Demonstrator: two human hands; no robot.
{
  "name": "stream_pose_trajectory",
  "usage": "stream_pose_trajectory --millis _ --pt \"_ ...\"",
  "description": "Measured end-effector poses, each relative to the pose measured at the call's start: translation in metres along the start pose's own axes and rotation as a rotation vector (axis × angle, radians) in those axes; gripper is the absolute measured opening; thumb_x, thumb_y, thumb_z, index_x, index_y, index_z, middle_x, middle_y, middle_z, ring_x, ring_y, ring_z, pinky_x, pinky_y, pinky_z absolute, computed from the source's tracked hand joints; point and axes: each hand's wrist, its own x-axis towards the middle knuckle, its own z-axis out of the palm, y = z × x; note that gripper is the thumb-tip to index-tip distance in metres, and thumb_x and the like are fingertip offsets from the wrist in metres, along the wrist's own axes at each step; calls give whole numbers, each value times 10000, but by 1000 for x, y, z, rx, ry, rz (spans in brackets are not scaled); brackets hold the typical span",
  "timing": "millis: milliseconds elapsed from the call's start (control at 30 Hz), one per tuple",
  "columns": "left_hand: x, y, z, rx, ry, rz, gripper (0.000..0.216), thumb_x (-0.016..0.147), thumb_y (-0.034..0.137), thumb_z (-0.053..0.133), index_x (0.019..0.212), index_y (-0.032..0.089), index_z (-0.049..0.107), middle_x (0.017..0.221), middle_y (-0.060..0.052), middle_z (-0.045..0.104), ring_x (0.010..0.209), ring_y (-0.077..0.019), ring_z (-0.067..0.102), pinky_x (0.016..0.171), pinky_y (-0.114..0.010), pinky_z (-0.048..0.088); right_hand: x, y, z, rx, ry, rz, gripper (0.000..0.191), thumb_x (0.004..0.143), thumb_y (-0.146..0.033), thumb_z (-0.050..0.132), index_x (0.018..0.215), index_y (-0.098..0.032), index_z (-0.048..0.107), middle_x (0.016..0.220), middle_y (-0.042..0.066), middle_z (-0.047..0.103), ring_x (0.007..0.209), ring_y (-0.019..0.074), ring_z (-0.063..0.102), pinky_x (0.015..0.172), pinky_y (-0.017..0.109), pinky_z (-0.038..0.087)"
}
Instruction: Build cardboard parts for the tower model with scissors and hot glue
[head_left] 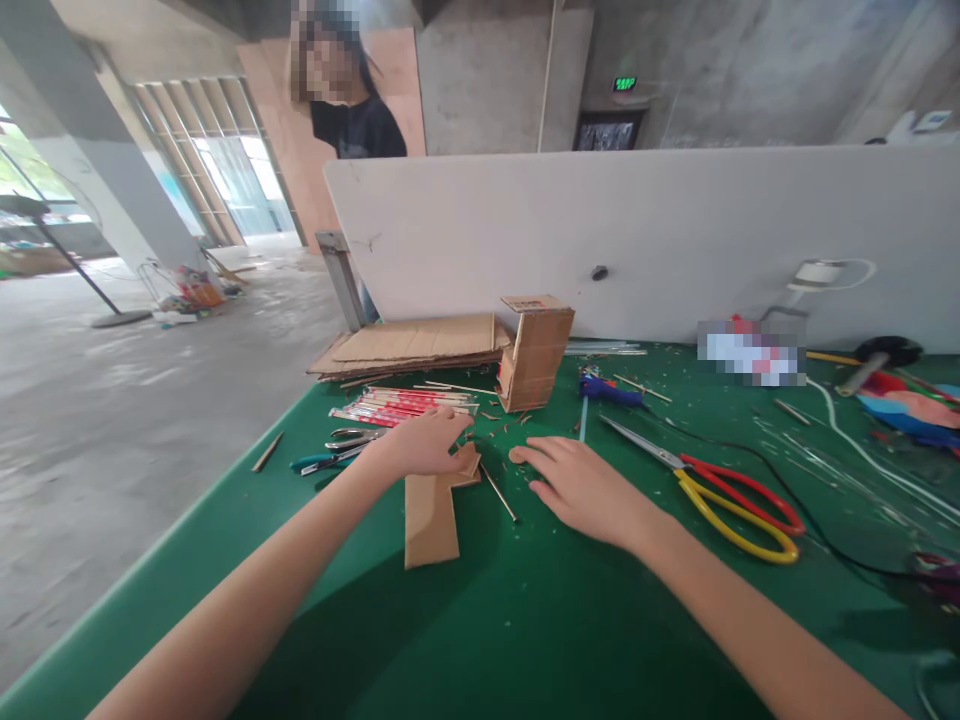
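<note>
Across the room's near side stands a long white panel [480, 220], a small dark fitting [599, 272] set in its face. Behind its left end I see a person in a dark T-shirt [360, 130], with a pinkish board [304, 170] farther back. Beyond the panel's top edge glow a green exit sign [625, 84] and, lower, a dark-framed opening [611, 132]. A thick grey pillar [105, 150] rises left of the panel; between them lies orange clutter [199, 287]. A white fixture [819, 272] with a looping cable sits before the panel's right part.
</note>
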Motion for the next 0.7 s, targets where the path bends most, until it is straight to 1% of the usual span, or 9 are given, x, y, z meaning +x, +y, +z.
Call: stream_pose_trajectory --millis 133,200,300,367,433,500,567,633,700 --pt "1 0 0 16 -114 72 381 771 423 519 1086 215 575 1018 -97 589 921 -255 576 754 -346 440 10 -8 23 -68 47 0 249 886 -129 473 1093 -173 605 1069 117 655 1017 266 596 904 468 443" --pt "2 -1 1 20 -127 103 297 780 406 503 982 209 597 964 -82 603 866 -236 583 714 -323 432 8 -7 27 -43 57 10 201 896 -122 464 1009 -181 619 976 88 663 936 239 606 865 439 452" --pt "5 -3 4 12 -111 104 201 786 338 488 898 200 583 937 -70 619 819 -219 584 656 -302 419 2 -5 28 49 84 18 153 900 -139 475 944 -194 611 933 59 657 891 210 595 837 400 456" --pt "7 -6 6 21 -47 77 212 803 340 477 930 196 569 967 -76 617 841 -228 588 670 -313 431 0 -4 28 96 113 32 138 892 -141 485 934 -197 604 931 58 653 886 208 591 825 394 458" --pt "8 -8 10 62 56 5 250 835 340 446 999 185 555 1022 -98 595 866 -245 596 698 -341 450 0 -5 28 122 128 41 134 882 -138 491 936 -198 598 934 63 650 886 212 591 813 395 461" --pt "10 -9 14 116 150 -92 282 863 296 400 1077 177 540 1088 -126 558 858 -256 608 699 -371 467 1 -6 30 143 132 42 138 879 -133 493 949 -199 591 946 64 649 895 214 593 810 395 462" --pt "12 -9 18 159 235 -138 326 863 224 379 1150 174 525 1193 -161 500 906 -276 608 706 -390 480 2 -6 31 160 139 36 139 876 -134 500 959 -204 587 959 60 652 908 214 596 818 396 461" --pt "14 -5 20 157 349 -124 370 843 185 406 1194 170 522 1294 -189 424 1038 -313 566 760 -409 482 3 -6 31 177 165 41 137 873 -147 511 969 -215 583 962 54 658 916 217 601 824 401 461" --pt "16 4 20 42 424 -80 353 837 215 454 1174 173 551 1291 -181 440 1108 -318 529 826 -417 473 3 -4 29 192 220 76 135 870 -169 523 985 -223 571 961 58 658 913 225 605 813 405 469"
